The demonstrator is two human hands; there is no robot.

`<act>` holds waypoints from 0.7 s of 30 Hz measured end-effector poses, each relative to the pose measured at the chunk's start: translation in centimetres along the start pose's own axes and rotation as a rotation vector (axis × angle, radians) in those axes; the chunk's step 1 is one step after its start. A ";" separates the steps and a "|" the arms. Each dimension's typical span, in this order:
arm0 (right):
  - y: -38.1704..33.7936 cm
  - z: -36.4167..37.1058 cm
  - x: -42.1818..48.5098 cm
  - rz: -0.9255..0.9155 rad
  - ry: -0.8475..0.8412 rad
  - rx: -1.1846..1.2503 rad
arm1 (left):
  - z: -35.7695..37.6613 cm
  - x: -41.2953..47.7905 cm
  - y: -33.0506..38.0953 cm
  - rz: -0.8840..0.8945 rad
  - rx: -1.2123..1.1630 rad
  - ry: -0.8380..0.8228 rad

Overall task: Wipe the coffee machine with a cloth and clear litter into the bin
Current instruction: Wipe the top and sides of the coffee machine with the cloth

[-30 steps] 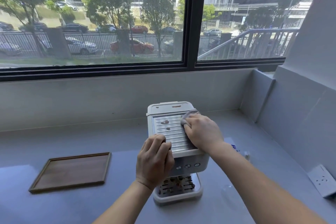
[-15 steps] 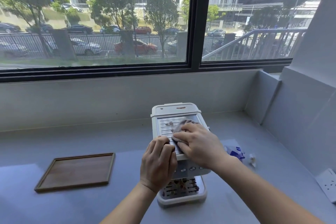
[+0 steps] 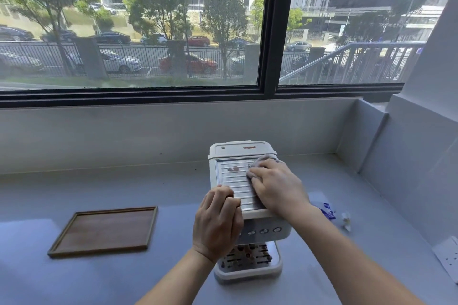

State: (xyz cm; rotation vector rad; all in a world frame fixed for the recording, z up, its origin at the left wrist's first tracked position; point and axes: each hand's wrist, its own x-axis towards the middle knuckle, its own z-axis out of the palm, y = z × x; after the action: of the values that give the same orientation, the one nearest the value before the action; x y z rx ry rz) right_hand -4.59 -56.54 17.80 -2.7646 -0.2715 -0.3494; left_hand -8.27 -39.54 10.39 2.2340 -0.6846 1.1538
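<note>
A white coffee machine [image 3: 224, 178] stands on the grey counter, with brown stains on its ribbed top and on its drip tray [image 3: 247, 259]. My right hand [image 3: 277, 184] presses a small grey cloth [image 3: 264, 159] onto the back right of the ribbed top. My left hand [image 3: 216, 220] grips the machine's front left corner. Litter lies to the machine's right: a blue-and-white wrapper [image 3: 326, 212] and a small crumpled white scrap [image 3: 345, 220]. No bin is in view.
A brown wooden tray [image 3: 104, 231] lies on the counter [image 3: 148, 190] to the left. A white socket plate [image 3: 449, 256] sits at the right edge. Grey walls enclose the counter at the back and right, under a wide window.
My right hand slid the cloth from the back of the ribbed top toward the front, then back to the rear right. My left hand stayed on the front left corner.
</note>
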 end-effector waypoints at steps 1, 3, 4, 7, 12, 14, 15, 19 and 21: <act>0.0 0.0 0.2 0.011 -0.002 -0.019 | 0.0 0.0 0.0 -0.001 0.004 -0.001; -0.3 0.3 -0.1 -0.064 -0.023 -0.041 | 0.1 -0.1 0.0 -0.002 0.003 -0.003; -0.4 0.4 -0.6 -0.122 -0.034 -0.032 | 0.1 -0.1 -0.1 0.000 0.002 -0.003; 0.7 -0.2 -0.9 -0.134 -0.038 0.027 | 0.2 -0.1 -0.1 -0.006 0.004 -0.016; 1.0 -0.3 2.6 0.015 -0.060 -0.027 | 0.0 0.0 0.0 0.009 0.002 -0.003; -0.1 0.3 3.0 -0.047 -0.083 0.057 | -0.1 0.0 0.0 0.022 0.005 0.000; -0.6 0.5 3.1 -0.077 -0.085 0.117 | -0.1 0.1 -0.1 0.024 0.013 0.000; -0.7 0.4 2.6 -0.193 -0.076 0.159 | -0.2 0.2 -0.1 0.041 0.024 0.001; 0.4 0.4 2.1 -0.227 -0.051 0.092 | -0.2 0.1 -0.2 0.048 0.026 0.000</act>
State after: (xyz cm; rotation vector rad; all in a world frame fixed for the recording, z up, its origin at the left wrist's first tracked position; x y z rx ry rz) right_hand -2.36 -56.45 17.86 -2.6597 -0.6015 -0.3144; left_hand -8.20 -39.26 10.54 2.2497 -0.7308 1.1924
